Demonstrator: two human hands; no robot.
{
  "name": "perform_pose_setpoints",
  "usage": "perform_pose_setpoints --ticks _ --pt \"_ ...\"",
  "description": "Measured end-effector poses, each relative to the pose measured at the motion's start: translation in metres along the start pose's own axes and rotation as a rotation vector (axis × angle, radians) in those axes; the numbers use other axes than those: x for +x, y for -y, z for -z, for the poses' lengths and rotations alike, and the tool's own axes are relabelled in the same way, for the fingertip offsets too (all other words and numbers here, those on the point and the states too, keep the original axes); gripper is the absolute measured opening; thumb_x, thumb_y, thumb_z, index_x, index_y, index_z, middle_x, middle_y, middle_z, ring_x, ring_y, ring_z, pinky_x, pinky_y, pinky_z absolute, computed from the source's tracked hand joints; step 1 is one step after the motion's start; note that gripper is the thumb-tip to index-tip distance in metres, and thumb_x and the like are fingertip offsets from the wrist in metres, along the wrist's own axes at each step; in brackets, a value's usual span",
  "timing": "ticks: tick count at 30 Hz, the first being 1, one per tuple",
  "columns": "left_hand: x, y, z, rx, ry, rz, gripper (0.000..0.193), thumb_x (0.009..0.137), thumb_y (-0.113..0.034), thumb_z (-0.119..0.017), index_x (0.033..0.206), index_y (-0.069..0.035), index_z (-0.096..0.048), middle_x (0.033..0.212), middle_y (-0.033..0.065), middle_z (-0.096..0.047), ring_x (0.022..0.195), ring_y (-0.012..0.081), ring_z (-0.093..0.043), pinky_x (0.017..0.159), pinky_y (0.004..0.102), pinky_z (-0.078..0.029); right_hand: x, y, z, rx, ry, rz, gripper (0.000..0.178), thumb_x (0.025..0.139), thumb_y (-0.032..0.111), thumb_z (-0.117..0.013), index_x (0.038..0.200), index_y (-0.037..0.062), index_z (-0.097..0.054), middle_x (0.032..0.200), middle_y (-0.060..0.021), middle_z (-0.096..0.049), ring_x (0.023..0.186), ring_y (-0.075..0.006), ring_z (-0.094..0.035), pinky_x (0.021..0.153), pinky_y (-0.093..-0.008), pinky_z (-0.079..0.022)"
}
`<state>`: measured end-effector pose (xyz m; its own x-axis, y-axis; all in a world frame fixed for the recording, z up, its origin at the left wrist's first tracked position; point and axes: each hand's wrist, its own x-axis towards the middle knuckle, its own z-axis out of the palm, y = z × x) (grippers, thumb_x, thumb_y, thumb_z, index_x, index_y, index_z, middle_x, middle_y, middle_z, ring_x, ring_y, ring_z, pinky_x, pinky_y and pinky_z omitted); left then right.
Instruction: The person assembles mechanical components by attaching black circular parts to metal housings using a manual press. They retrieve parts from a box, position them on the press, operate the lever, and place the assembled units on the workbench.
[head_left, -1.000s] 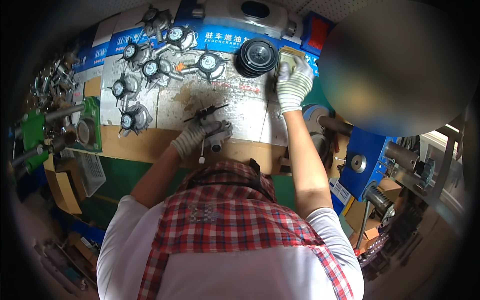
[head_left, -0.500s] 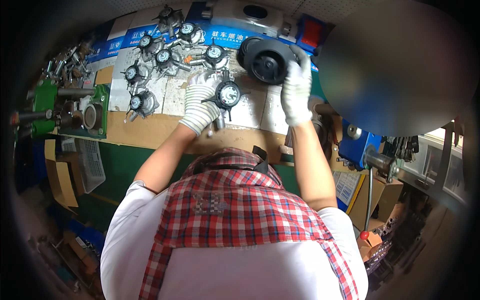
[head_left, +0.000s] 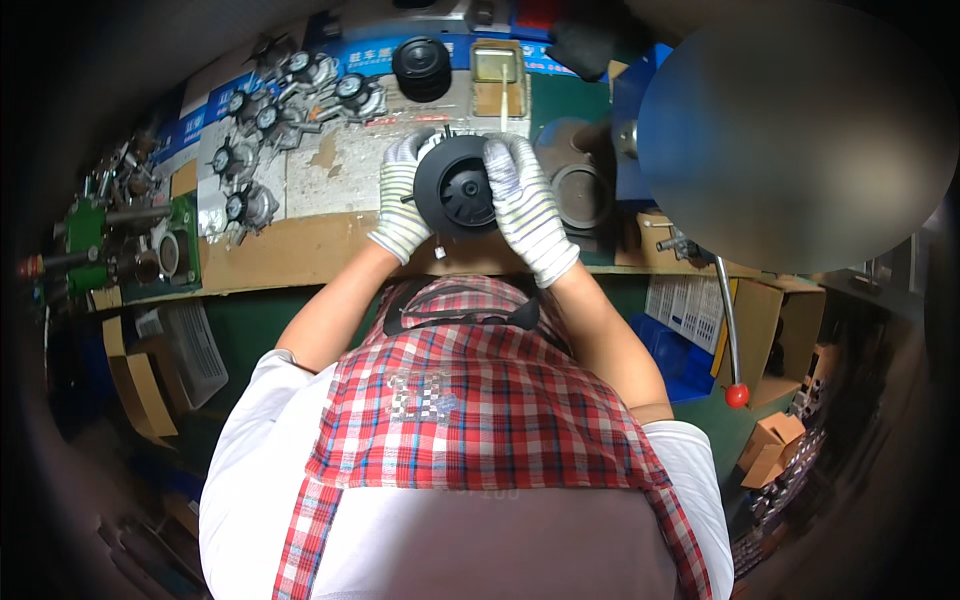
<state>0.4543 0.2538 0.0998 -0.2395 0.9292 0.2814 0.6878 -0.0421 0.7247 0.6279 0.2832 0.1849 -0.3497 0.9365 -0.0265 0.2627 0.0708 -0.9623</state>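
My right hand (head_left: 525, 208) is clamped on a round black plastic fan wheel (head_left: 464, 192) over the brown-edged desk's (head_left: 290, 258) near side; my left hand (head_left: 402, 198) grips the black-pinned body (head_left: 447, 132) mostly hidden beneath.

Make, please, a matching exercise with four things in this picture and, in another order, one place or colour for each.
1. Fan wheel
2. Knob
3. Tray
4. Fixture

A. mostly green
B. just right of the black stack
C. between left hand and right hand
D. red, at the lever's end

Pairs: 1-C, 2-D, 3-B, 4-A
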Motion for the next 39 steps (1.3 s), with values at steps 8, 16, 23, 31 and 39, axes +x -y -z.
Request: perform_pose_setpoints --ticks 8,16,23,31,39 --pt "-0.025 -0.033 -0.115 0.151 1.121 0.200 0.064 0.072 -0.060 -0.077 0.097 -0.001 -0.073 0.087 0.0223 -0.072 0.081 0.0360 -0.068 0.078 0.0416 -0.053 0.001 -0.155 0.091 0.423 -0.086 -0.873 0.073 0.096 0.064 -0.049 0.139 0.0054 -0.050 0.133 -0.0125 -0.059 0.114 -0.0288 -0.060 0.098 -0.0409 -0.050" --pt "0.011 -0.100 -0.165 0.400 1.003 0.041 0.054 0.072 -0.054 -0.075 0.103 -0.009 -0.076 0.105 0.0199 -0.073 0.107 0.0364 -0.066 0.095 0.0445 -0.050 0.011 -0.216 0.183 -1.423 0.340 -0.034 0.097 0.063 0.057 -0.078 0.138 0.0083 -0.039 0.132 -0.0142 -0.048 0.121 -0.0305 -0.046 0.105 -0.0392 -0.033" --pt "0.014 -0.048 -0.252 0.003 0.380 -0.418 0.066 0.072 -0.028 -0.085 0.127 -0.006 -0.055 0.122 0.0115 -0.065 0.109 0.0257 -0.061 0.101 0.0403 -0.048 0.023 -0.241 0.178 -1.342 -0.076 0.037 0.062 0.072 0.039 -0.070 0.119 0.0073 -0.046 0.108 -0.0126 -0.050 0.097 -0.0261 -0.046 0.085 -0.0355 -0.034" --pt "0.018 -0.064 -0.256 -0.319 0.458 -0.218 0.052 0.078 -0.023 -0.077 0.124 -0.008 -0.058 0.120 0.0113 -0.065 0.109 0.0256 -0.060 0.097 0.0374 -0.050 0.025 -0.255 0.189 -1.560 -0.276 0.303 0.021 0.081 0.018 -0.062 0.097 0.0061 -0.053 0.081 -0.0107 -0.052 0.070 -0.0211 -0.047 0.062 -0.0313 -0.035" --pt "0.001 -0.037 -0.217 0.132 0.430 -0.245 0.113 0.059 -0.039 -0.091 0.151 -0.006 -0.035 0.145 0.0237 -0.047 0.134 0.0415 -0.045 0.115 0.0443 -0.036 0.011 -0.282 0.166 -2.702 -0.745 0.723 0.035 0.096 0.026 -0.043 0.098 -0.0006 -0.066 0.070 -0.0088 -0.068 0.055 -0.0196 -0.064 0.052 -0.0340 -0.054"
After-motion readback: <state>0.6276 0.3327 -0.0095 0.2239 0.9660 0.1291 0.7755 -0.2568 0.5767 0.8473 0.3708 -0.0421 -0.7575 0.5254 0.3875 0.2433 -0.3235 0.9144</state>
